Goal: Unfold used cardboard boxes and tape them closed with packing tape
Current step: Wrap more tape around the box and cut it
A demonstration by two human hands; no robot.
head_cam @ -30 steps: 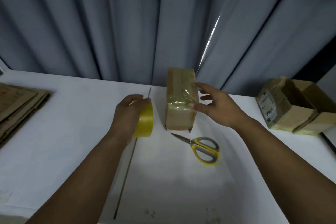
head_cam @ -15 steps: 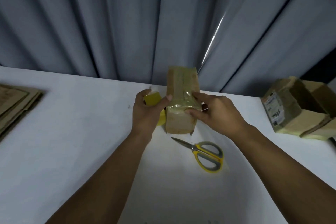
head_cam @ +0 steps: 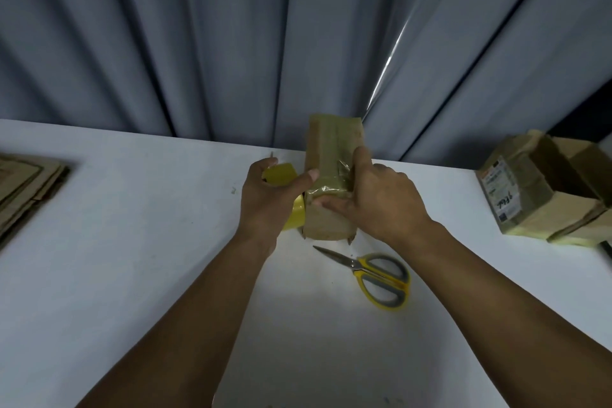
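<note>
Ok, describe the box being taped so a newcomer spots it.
On the white table before the grey curtain, look mid-table, just beyond the yellow-handled scissors. The small cardboard box there sits closed between the left hand and right hand, glossy tape across it, unlike the open labelled box at right and flattened cardboard at left.

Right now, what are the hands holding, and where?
The left hand grips the yellow packing tape roll by its rim, thumb on the cardboard box. The right hand grips the box's taped near end.
</note>
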